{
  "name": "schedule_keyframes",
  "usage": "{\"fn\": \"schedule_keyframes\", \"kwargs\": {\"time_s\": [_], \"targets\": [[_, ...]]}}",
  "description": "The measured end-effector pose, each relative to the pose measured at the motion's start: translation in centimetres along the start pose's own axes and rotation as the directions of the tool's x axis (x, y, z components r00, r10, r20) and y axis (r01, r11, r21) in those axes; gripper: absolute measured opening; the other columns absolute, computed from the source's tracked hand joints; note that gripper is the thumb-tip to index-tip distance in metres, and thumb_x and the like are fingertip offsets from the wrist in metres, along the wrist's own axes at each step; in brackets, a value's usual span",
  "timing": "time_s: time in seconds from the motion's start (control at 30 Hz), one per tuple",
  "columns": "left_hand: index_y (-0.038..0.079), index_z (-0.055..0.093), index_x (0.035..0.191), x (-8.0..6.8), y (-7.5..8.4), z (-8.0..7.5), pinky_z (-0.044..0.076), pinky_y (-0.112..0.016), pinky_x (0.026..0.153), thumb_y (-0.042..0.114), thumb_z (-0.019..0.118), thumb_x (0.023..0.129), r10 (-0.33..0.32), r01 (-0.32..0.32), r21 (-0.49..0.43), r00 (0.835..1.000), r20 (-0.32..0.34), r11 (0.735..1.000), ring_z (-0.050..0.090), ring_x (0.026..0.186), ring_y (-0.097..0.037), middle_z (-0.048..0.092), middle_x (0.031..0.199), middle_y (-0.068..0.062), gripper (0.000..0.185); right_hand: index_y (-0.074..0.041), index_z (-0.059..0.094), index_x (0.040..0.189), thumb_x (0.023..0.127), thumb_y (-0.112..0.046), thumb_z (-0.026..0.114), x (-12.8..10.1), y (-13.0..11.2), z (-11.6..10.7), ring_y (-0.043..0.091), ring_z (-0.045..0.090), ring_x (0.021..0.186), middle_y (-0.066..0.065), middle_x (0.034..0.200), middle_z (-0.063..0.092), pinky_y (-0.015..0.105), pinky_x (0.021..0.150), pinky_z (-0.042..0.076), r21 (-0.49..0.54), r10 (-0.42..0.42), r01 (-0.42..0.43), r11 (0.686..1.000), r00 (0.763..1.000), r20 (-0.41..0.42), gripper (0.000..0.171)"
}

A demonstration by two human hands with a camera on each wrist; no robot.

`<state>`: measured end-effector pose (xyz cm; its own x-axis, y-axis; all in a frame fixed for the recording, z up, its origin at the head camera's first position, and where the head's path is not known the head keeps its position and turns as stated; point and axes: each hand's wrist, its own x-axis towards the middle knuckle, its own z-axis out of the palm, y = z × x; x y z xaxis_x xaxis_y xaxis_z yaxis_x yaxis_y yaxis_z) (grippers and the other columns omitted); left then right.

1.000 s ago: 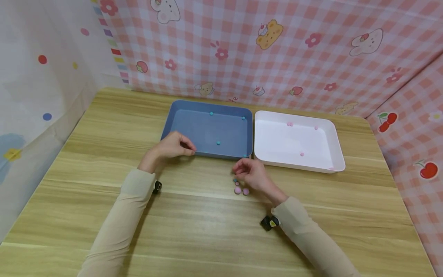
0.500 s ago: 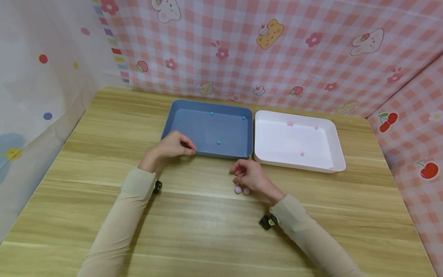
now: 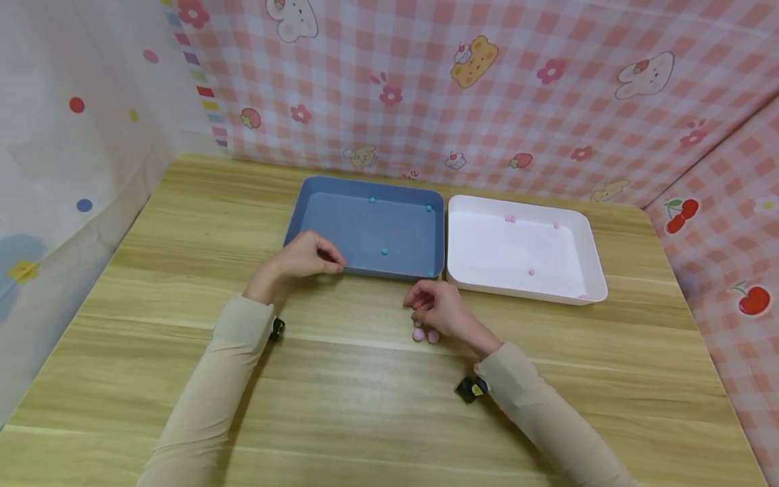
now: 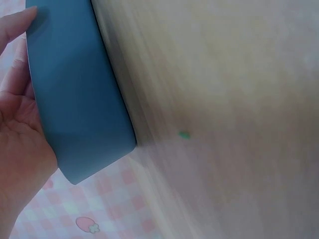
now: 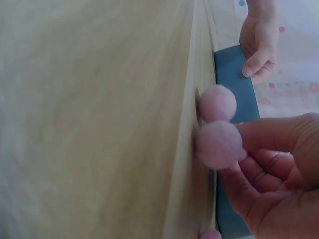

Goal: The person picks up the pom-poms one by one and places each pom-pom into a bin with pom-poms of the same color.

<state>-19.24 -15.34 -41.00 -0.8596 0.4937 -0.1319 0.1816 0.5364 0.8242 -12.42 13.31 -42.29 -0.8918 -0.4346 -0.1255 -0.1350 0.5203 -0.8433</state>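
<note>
My left hand [image 3: 304, 256] grips the front left rim of a blue tray [image 3: 365, 226], thumb outside on its wall in the left wrist view and fingers behind the rim. Several small teal pom-poms [image 3: 385, 251] lie in that tray. My right hand [image 3: 441, 308] is low over the table in front of the trays, its fingers curled. Two larger pink pom-poms [image 3: 418, 335] lie just under it, and a smaller pink pom-pom [image 3: 417, 324] sits by the fingertips. In the right wrist view the larger pink pom-poms [image 5: 220, 145] hide the fingertips and anything between them.
To the right of the blue tray stands a white tray [image 3: 505, 250] with several small pink pom-poms [image 3: 532, 272] inside. Both trays rest on a wooden table [image 3: 365, 406]. A pink checked cloth [image 3: 426, 108] hangs behind it. The left wrist view shows a small green spot [image 4: 185, 135].
My right hand has shifted slightly left and down; a small teal pom-pom visible beside it a second ago is now hidden at the fingers. My left hand has stayed on the tray rim.
</note>
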Motion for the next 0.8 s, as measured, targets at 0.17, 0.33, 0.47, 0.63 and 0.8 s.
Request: {"fn": "schedule_keyframes", "kwargs": {"time_s": [0.17, 0.33, 0.47, 0.63, 0.8], "targets": [[-0.001, 0.074, 0.087, -0.1, 0.1, 0.0, 0.048, -0.026, 0.072, 0.005, 0.071, 0.081, -0.002, 0.002, -0.004, 1.000, 0.001, 1.000, 0.062, 0.079, -0.014, 0.071, 0.085, -0.009, 0.009, 0.001, 0.065, 0.091, 0.075, 0.016, 0.059, 0.0, -0.4, -0.3, 0.018, 0.060, 0.075, 0.012, 0.084, 0.064, 0.027, 0.068, 0.051, 0.032, -0.027, 0.028, 0.999, 0.999, -0.037, 0.022], [0.000, 0.074, 0.088, -0.1, 0.1, 0.0, 0.048, -0.026, 0.073, 0.006, 0.071, 0.081, 0.000, 0.000, 0.000, 1.000, -0.002, 1.000, 0.062, 0.079, -0.014, 0.071, 0.086, -0.009, 0.010, 0.003, 0.065, 0.093, 0.078, 0.014, 0.063, 0.3, -1.3, -0.9, 0.022, 0.061, 0.082, 0.014, 0.090, 0.065, 0.028, 0.073, 0.052, 0.062, -0.052, 0.058, 0.996, 0.995, -0.089, 0.020], [0.000, 0.074, 0.087, -0.1, 0.0, 0.0, 0.048, -0.027, 0.073, 0.006, 0.071, 0.081, 0.001, -0.001, 0.006, 1.000, -0.002, 1.000, 0.061, 0.079, -0.014, 0.071, 0.085, -0.008, 0.009, 0.003, 0.064, 0.095, 0.080, 0.011, 0.065, 0.7, -2.0, -1.6, 0.025, 0.062, 0.086, 0.017, 0.094, 0.066, 0.029, 0.075, 0.052, 0.094, -0.050, 0.063, 0.994, 0.990, -0.129, 0.017], [0.001, 0.074, 0.087, 0.0, -0.1, 0.0, 0.048, -0.026, 0.072, 0.005, 0.071, 0.081, -0.004, 0.004, 0.008, 1.000, 0.001, 1.000, 0.062, 0.079, -0.014, 0.071, 0.085, -0.007, 0.008, 0.006, 0.064, 0.096, 0.080, 0.009, 0.065, 1.3, -2.7, -2.2, 0.028, 0.062, 0.088, 0.021, 0.096, 0.066, 0.031, 0.076, 0.052, 0.121, -0.045, 0.065, 0.991, 0.986, -0.164, 0.016], [0.001, 0.075, 0.086, 0.1, -0.1, 0.0, 0.048, -0.026, 0.072, 0.005, 0.071, 0.080, -0.003, 0.003, 0.012, 1.000, -0.002, 1.000, 0.062, 0.079, -0.014, 0.071, 0.084, -0.007, 0.008, 0.009, 0.063, 0.097, 0.081, 0.011, 0.064, 2.2, -3.1, -2.6, 0.034, 0.061, 0.090, 0.026, 0.098, 0.064, 0.028, 0.074, 0.051, 0.140, -0.036, 0.063, 0.988, 0.981, -0.191, 0.016]]}}
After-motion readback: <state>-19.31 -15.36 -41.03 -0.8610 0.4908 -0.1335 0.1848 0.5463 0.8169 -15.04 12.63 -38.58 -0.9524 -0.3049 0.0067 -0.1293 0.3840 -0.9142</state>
